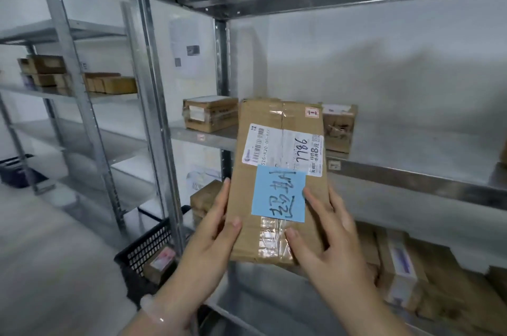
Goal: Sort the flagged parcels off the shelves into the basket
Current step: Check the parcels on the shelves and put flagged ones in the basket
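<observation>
I hold a flat brown cardboard parcel [277, 127] upright in front of the metal shelves, with both hands on its lower half. A blue sticky note [277, 193] with handwriting sits below its white shipping label [285, 149]. My left hand [211, 228] grips the parcel's left edge. My right hand [329, 239] grips the right edge, thumb on the taped front. A black mesh basket [145, 248] stands on the floor at lower left, with a small parcel [160, 261] inside.
The near shelf [411, 173] carries two more boxes [210, 113] [338, 127] behind the held parcel. More boxes [403, 267] lie on the shelf below at right. Another rack [71, 94] with boxes stands at left; a dark bin [16, 171] sits on the floor.
</observation>
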Available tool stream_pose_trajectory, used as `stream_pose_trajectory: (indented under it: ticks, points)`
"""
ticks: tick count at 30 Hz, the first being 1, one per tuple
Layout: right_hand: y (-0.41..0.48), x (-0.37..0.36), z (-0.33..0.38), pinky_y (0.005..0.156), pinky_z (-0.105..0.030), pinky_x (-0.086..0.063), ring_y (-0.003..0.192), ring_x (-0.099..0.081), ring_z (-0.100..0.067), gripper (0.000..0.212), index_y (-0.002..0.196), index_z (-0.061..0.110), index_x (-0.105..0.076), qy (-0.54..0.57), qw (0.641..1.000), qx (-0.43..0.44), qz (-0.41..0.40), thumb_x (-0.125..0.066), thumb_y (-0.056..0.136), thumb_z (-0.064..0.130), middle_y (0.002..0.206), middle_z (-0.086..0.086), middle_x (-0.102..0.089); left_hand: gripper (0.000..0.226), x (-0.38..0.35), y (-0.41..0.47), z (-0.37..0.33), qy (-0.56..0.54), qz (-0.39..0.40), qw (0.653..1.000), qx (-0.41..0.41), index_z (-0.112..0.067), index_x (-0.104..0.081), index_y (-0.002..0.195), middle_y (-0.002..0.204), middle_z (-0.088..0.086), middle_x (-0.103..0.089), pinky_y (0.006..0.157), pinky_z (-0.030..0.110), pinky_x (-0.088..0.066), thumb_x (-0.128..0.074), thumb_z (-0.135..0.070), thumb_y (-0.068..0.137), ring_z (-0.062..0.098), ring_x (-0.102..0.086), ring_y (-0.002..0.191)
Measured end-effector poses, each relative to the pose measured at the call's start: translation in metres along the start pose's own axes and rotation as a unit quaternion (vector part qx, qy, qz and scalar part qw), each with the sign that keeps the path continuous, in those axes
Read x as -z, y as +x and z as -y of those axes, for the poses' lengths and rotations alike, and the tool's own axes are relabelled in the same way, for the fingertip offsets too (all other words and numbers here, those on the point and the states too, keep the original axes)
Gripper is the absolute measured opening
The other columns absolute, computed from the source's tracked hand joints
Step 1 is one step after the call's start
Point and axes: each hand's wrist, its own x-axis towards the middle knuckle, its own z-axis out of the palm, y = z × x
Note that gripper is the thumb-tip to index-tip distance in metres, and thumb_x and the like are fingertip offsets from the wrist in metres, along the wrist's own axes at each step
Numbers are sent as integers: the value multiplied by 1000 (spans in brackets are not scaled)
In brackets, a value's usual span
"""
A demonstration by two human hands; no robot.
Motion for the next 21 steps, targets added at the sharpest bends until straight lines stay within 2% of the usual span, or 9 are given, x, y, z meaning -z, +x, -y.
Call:
stream_pose_trajectory:
  ticks: [3,6,10,11,13,16,17,19,21]
  points:
    - [-23,-60,14,96,-9,-19,130,-9,25,62,124,68,-37,7,999,-17,45,-69,76,47,150,34,-10,51,52,-27,19,36,-18,999,10,-52,-34,138,133,-36,-47,91,-2,-35,-45,-35,91,-20,-43,120]
    - [-42,-118,25,90,-3,-19,126,-8,30,61,121,69,-38,17,996,-23,88,-71,78,42,147,39,-8,41,102,-49,43,75,-45,996,34,-48,-48,130,137,-29,-44,102,6,-33,-48,-35,90,-10,-42,128]
    - [-62,-184,33,89,3,-20,117,-2,37,55,121,67,-37,37,982,-56,177,-68,82,44,141,44,0,52,164,-73,80,124,-61,985,102,-44,-49,130,147,-14,-40,114,33,-34,-66,-17,89,7,-38,137]
    - [-64,-199,34,85,6,-22,113,0,40,55,120,68,-34,37,977,-62,203,-67,83,44,139,46,4,54,178,-76,88,125,-63,983,115,-44,-49,129,147,-11,-41,111,33,-38,-68,-16,88,6,-41,135]
    - [-64,-227,36,77,12,-20,107,1,43,53,120,67,-32,36,965,-67,250,-65,85,44,128,54,11,51,203,-81,107,111,-78,982,130,-43,-51,126,139,-9,-48,94,19,-49,-70,-17,86,-1,-53,121]
    - [-56,-270,35,78,11,-23,110,-5,40,51,127,62,-34,37,947,-76,311,-61,86,48,128,56,11,51,237,-79,138,97,-101,977,163,-48,-54,122,126,-17,-55,78,7,-49,-65,-11,89,-10,-56,110]
    - [-52,-285,31,87,7,-27,116,-9,35,52,131,58,-35,42,940,-80,328,-60,87,48,132,54,8,53,247,-76,149,74,-108,975,180,-51,-57,118,120,-21,-60,76,8,-51,-62,-7,90,-9,-58,108]
    - [-43,-316,23,107,-16,-33,130,-18,16,58,139,50,-32,47,926,-95,363,-59,87,50,142,44,5,58,268,-66,170,42,-126,966,220,-58,-61,110,111,-26,-65,75,16,-55,-59,-3,92,-4,-62,105]
    - [-32,-350,13,113,-28,-31,136,-20,4,61,142,48,-28,51,908,-116,399,-57,88,51,146,39,5,61,290,-50,193,39,-147,955,255,-64,-61,101,105,-27,-67,71,17,-56,-57,-4,93,-3,-65,99]
